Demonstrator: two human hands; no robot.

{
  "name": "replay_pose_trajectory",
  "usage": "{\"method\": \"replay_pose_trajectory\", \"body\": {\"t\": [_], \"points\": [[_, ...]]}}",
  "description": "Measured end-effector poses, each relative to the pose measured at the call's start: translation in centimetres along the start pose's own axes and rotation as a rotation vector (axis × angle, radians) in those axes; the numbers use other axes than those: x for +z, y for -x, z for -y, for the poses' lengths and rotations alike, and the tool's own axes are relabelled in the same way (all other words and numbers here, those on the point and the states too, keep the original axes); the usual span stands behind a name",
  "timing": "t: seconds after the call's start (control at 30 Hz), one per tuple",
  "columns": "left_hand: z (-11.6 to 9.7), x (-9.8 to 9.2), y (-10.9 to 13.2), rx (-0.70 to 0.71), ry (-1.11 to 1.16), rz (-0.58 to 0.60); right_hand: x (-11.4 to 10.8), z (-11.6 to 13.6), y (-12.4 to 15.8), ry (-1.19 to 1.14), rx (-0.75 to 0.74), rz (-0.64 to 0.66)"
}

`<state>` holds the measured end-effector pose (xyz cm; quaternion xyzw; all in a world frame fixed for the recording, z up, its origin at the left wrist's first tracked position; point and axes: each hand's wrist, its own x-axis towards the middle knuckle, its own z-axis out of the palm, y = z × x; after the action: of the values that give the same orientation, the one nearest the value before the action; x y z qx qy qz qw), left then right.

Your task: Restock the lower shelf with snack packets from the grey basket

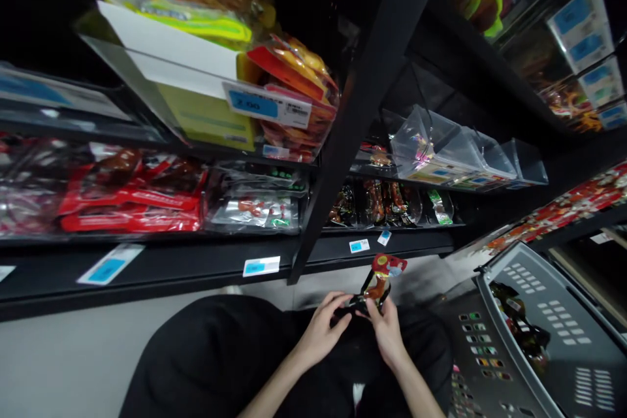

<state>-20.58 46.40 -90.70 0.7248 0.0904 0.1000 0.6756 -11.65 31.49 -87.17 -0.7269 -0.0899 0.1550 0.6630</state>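
A small snack packet (377,284) with a red top and a black lower part is held upright above my lap. Brown food shows through its clear middle. My right hand (386,333) grips the packet's lower right side, thumb on the front. At its lower left, my left hand (322,330) is closed with thumb and fingers around a dark edge. Whether that edge belongs to the same packet or a second dark one, I cannot tell.
Black shelving stands ahead, with red packets (132,202), silvery packets (255,209) and dark packets (386,202) low down. Clear bins (470,157) sit at right on a shelf. A grey basket (568,320) holding dark packets (524,333) is close on my right.
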Motion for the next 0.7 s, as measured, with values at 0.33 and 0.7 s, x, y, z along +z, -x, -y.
{"method": "replay_pose_trajectory", "body": {"t": [0.33,0.7], "points": [[0.0,-0.2,0.0,-0.011,-0.066,0.109,-6.1,6.8,-10.4,0.273,-0.206,-0.055],[-0.7,-0.4,0.0,-0.018,-0.017,0.090,-6.6,11.6,-21.7,0.710,-0.233,-0.222]]}}
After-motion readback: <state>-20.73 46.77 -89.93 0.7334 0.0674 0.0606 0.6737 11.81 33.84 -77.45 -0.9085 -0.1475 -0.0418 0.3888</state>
